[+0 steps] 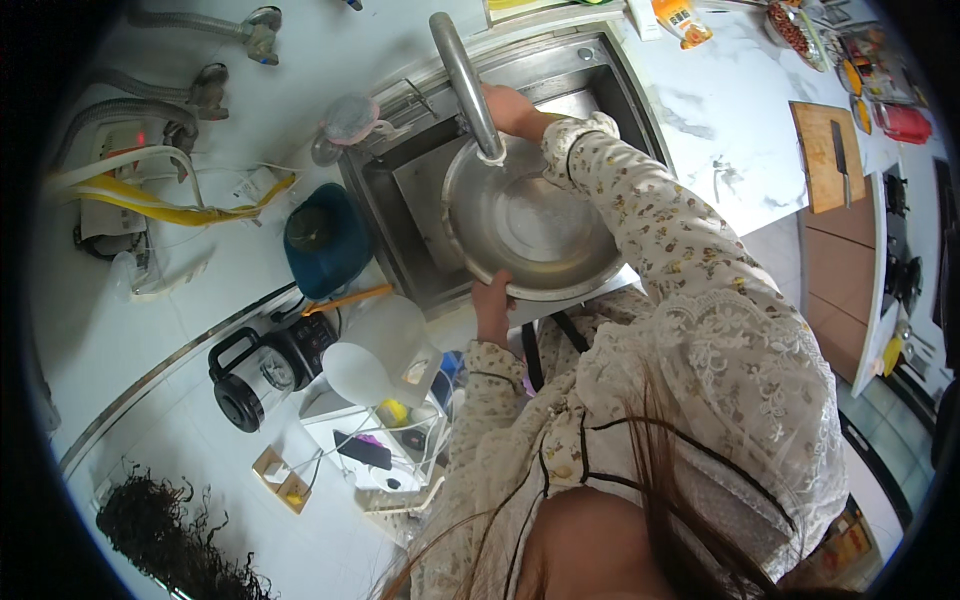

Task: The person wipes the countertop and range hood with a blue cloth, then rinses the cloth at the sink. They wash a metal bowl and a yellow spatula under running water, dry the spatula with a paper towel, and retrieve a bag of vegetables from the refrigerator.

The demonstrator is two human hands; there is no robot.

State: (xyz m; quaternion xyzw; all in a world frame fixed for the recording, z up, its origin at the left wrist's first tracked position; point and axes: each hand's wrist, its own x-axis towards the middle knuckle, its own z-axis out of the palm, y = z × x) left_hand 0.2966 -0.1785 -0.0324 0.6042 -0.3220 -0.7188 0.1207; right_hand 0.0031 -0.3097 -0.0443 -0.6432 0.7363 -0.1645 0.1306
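Observation:
A wide round metal basin (540,225) is over the steel double sink (405,289), beneath the curved spout of the faucet (469,90). Liquid seems to lie in the basin; whether water is flowing is hard to tell. My left hand (493,300) grips the basin's near left rim, thumb over the edge. My right hand (511,111) reaches behind the spout, at the far side of the basin; its fingers are hidden by the faucet, so what it touches cannot be made out.
Left of the sink stand a blue-green plastic container (328,244), a translucent plastic jug (397,337) and a black-lidded blender jar (255,382). On the right, a kitchen knife (838,154) lies on a wooden cutting board (814,169) at the marble-patterned counter (720,127). Hoses hang by the wall.

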